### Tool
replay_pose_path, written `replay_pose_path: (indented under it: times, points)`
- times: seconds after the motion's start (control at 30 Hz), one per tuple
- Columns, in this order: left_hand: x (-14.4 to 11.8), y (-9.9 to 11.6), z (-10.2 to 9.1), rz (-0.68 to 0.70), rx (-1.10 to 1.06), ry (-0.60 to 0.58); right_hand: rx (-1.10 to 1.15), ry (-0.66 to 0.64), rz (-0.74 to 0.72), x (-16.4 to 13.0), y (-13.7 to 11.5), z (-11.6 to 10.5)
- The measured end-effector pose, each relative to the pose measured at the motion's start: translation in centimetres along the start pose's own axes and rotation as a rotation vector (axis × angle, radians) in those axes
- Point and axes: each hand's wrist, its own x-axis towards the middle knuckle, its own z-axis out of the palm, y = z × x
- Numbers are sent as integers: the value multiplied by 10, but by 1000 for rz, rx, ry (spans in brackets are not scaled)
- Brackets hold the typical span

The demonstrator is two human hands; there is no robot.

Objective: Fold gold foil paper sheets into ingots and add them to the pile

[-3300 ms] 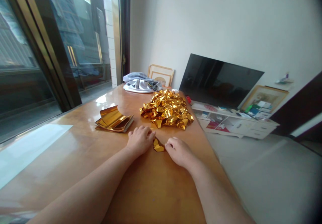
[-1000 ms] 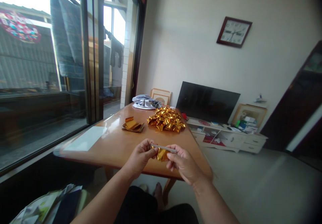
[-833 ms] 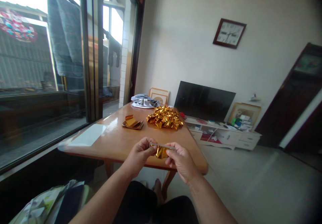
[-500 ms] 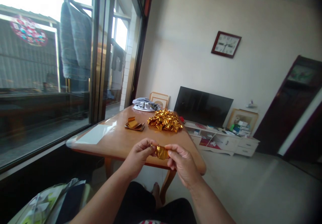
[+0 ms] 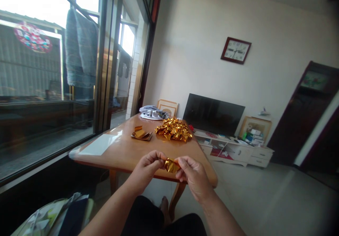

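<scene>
While a heap of folded gold pieces (image 5: pixel 173 130) sits on the tabletop (image 5: pixel 124 151) beside a small stack of flat gold sheets (image 5: pixel 141 134), left hand (image 5: pixel 147 167) and right hand (image 5: pixel 192 174) each pinch one gold foil piece (image 5: pixel 171 165) held above the near edge. Fold looks partway; its creases are too small to read.

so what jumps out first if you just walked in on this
The small gold foil piece pinched between the left hand and right hand, held up in front of the near edge of the wooden table. Behind it, a glittering heap of folded gold foil sits at the table's far end, with a flat stack of gold sheets to its left.
</scene>
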Motion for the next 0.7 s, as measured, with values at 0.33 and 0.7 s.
replay_pose_path:
  times: [0.33,0.7]
  points:
    - [1,-1,12,28,-76,28,-151,-75,-60,-4,-6,-8]
    - [-7,11,17,-152,-5,-97,-336,-108,-120,-18,-8,-24]
